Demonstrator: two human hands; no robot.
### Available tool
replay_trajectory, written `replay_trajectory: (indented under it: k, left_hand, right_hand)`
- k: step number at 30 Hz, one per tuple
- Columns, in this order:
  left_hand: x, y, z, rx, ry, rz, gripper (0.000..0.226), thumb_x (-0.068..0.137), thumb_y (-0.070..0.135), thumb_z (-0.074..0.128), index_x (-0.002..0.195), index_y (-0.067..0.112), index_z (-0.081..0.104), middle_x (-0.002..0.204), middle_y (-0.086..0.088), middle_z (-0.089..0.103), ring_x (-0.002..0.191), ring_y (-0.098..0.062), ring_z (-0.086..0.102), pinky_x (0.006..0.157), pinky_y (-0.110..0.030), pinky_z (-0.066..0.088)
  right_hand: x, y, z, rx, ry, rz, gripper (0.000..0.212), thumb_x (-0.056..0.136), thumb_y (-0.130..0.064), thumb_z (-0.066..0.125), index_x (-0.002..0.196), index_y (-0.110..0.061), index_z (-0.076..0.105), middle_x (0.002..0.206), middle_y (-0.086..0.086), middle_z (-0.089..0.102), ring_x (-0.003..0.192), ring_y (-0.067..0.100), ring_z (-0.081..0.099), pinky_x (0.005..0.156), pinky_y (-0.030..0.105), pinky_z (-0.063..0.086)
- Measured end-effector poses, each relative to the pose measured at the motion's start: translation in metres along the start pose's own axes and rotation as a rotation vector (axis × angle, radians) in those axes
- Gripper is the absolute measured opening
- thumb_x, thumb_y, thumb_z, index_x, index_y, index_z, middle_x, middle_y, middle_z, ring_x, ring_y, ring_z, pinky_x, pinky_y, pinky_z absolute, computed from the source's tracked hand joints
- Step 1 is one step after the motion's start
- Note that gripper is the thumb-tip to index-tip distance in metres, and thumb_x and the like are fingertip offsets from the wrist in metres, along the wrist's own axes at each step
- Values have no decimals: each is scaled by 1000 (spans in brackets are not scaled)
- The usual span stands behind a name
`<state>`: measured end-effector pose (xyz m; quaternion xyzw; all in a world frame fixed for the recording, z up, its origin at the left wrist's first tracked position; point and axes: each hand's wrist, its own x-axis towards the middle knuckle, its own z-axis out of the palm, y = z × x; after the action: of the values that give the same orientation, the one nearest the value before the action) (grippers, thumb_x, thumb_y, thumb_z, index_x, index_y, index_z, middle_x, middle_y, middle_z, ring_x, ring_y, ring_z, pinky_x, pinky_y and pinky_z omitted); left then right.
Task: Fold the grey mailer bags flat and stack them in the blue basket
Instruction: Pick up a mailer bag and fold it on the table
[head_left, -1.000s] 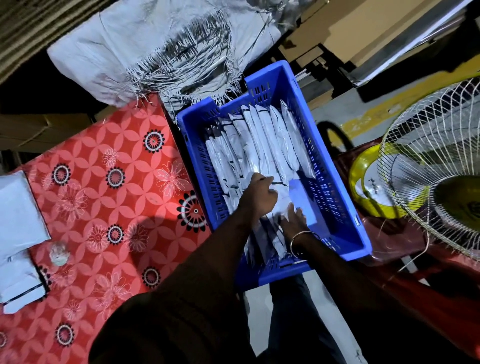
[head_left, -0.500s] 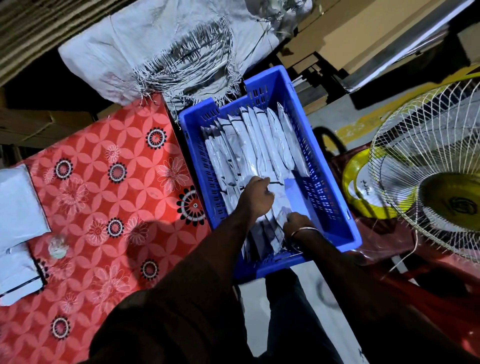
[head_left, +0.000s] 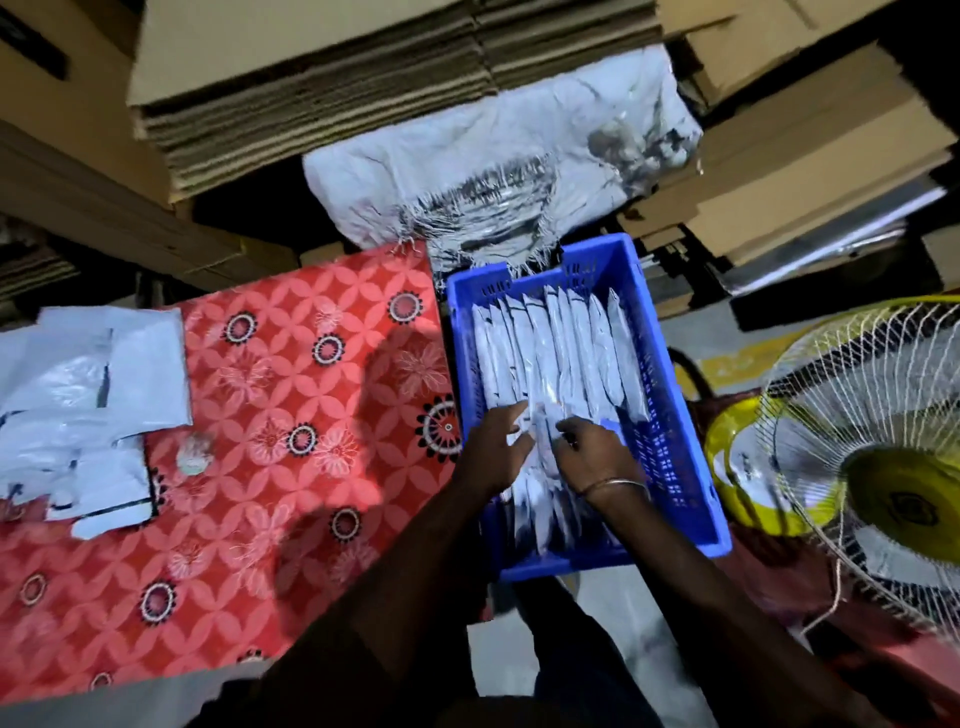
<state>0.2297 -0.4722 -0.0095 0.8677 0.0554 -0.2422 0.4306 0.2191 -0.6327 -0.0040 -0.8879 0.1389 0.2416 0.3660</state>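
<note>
**Tucking the bags into the blue basket**

I see both hands down inside the blue plastic basket with holes in its sides (head_left: 670, 395). The folded grey plastic mailer bags (head_left: 558, 353) stand on their edges in a row in there, packed close from the left wall across most of the basket. More loose grey bags (head_left: 78, 389) lie on the red flowery tablecloth (head_left: 291, 467), well apart from the basket.

The left hand (head_left: 493, 447) has its fingers nearly straight and presses on the bags near the middle of the row. The right hand (head_left: 592, 452) has its fingers bent onto a bag just beside it. I cannot tell if it pinches that bag or only pushes it.

I think these bags are very light, thin and soft. They look shiny, so they may slip and flop over. I would hold one by its folded edge with thumb and fingers, and keep the other hand flat against the row so it stays up.

A bare strip shows along the right wall of the basket. The yellow and white wire fan (head_left: 883, 467) stands near on the right, so I would keep my elbow in.
</note>
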Motion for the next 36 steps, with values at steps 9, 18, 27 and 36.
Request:
replay_trajectory:
  k: [9,18,27,36]
  left_hand:
    - [-74,-49,-82,-185,192,7,69,77,60,57,134,22,65,129,1,69,117,-15,65,104,-34,50]
    - [-147,-108,-170,-182,272,44,71,79,49,65,140,14,59,138,-2,61,120,-14,61,97,-16,45]
    - [-214,-199,-253,-253,355,35,50,92,28,75,138,19,61,134,3,63,116,-11,61,85,-3,44]
    - [-264,-264,-295,-396,453,2,43,84,41,75,124,38,63,129,10,65,116,-5,62,80,-4,45]
  right_hand:
    - [-31,-78,13,-70,-4,-209,28,94,-37,60,115,-24,71,113,5,74,107,31,67,86,38,54]
    - [-70,-166,59,-150,-3,-382,29,94,-36,63,107,-12,74,107,14,74,106,33,67,86,41,54]
    - [-119,-250,137,-180,-20,-497,32,93,-30,67,121,-14,72,119,8,73,115,26,65,97,37,50]
    - [-160,-301,204,-72,-103,-642,26,95,-19,68,119,-13,73,114,1,74,101,11,66,85,18,42]
